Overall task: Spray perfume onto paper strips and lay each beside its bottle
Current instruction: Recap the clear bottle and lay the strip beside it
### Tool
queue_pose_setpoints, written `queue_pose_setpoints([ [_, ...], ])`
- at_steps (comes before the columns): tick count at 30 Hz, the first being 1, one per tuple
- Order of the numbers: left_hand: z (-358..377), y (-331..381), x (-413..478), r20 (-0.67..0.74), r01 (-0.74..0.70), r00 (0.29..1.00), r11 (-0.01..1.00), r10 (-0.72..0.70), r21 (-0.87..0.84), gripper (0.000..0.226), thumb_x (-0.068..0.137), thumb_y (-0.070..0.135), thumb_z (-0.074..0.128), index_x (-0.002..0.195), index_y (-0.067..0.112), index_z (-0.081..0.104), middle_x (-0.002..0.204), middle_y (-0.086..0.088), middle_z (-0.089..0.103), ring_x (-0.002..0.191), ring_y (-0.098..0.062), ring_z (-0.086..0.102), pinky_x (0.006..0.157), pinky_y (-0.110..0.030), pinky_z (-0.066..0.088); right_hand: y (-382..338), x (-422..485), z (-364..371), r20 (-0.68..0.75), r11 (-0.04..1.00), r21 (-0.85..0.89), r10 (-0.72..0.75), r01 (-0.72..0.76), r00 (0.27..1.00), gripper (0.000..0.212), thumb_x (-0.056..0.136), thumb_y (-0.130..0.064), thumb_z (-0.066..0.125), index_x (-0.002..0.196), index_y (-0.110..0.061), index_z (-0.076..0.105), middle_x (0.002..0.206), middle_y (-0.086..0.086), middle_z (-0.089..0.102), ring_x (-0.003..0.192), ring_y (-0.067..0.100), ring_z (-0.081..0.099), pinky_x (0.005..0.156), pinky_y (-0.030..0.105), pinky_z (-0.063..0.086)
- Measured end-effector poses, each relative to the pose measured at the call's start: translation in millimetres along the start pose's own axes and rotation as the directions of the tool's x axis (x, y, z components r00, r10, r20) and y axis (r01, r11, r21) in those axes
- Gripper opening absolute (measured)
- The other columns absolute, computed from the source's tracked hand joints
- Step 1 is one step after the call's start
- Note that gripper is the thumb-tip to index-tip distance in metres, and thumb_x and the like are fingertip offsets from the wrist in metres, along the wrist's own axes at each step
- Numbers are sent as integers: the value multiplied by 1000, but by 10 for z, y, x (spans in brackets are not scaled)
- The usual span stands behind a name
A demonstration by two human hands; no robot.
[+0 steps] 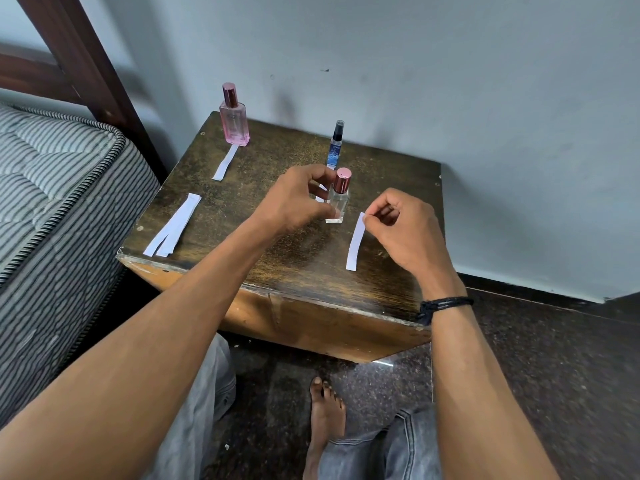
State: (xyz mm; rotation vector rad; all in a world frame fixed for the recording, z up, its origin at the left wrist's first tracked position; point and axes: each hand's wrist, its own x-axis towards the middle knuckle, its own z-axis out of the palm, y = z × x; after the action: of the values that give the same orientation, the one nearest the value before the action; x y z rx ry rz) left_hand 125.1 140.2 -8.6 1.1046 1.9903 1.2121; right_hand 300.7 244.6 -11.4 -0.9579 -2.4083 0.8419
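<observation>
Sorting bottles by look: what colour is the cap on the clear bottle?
Rose-pink metallic cap on the clear bottle, head view.

Three bottles (234, 115), about five strips (356, 242)

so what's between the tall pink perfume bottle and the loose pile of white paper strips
In the head view, one white paper strip lies between pink bottle and pile; beyond it, bare wood.

Wall (450, 64): pale grey-blue, scuffed, marked with dark specks. Surface (277, 258): dark worn wood, set against the wall. Mattress (52, 188): striped, left of the surface. Bed frame (79, 60): dark wood, above the mattress. Floor (554, 375): dark speckled stone, below the surface.
</observation>
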Motion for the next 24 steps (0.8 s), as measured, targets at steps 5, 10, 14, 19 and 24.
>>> queue_pose_setpoints([
  [5,0,19,-7,12,-1,1000,1000,1,-10,39,73,4,84,105,22,70,104,1,72,100,-17,68,93,-41,56,36,3,-7,14,1000,-5,4,-4,1000,10,91,-20,74,85,-26,69,79,-13,71,71,6,67,71,34,61],
  [10,-4,14,-5,16,4,1000,1000,-4,-6,41,73,4,84,108,21,70,105,2,71,101,-16,67,93,-42,56,51,8,-18,-9,1000,-6,4,-4,1000,9,90,-20,74,85,-25,70,78,-13,70,71,7,67,72,37,61],
  [14,-6,18,-9,21,11,1000,1000,-11,-7,42,74,4,84,111,19,70,106,1,71,101,-16,67,94,-40,55,78,20,-18,-32,1000,5,17,-17,999,9,89,-19,75,83,-25,71,78,-13,71,72,10,68,70,40,62],
  [19,-4,30,-11,20,13,1000,1000,-13,-8,42,74,4,83,109,20,70,107,0,72,102,-17,67,93,-38,55,105,29,-18,-49,999,26,42,-40,998,9,89,-19,75,82,-24,72,80,-12,72,75,10,68,68,30,58],
  [24,2,32,-12,20,16,1000,1000,-16,-4,42,74,5,84,111,21,70,107,1,71,102,-16,67,95,-37,54,153,54,-17,-79,998,37,60,-57,995,5,90,-21,76,86,-23,75,84,-13,71,78,5,65,65,18,47],
])
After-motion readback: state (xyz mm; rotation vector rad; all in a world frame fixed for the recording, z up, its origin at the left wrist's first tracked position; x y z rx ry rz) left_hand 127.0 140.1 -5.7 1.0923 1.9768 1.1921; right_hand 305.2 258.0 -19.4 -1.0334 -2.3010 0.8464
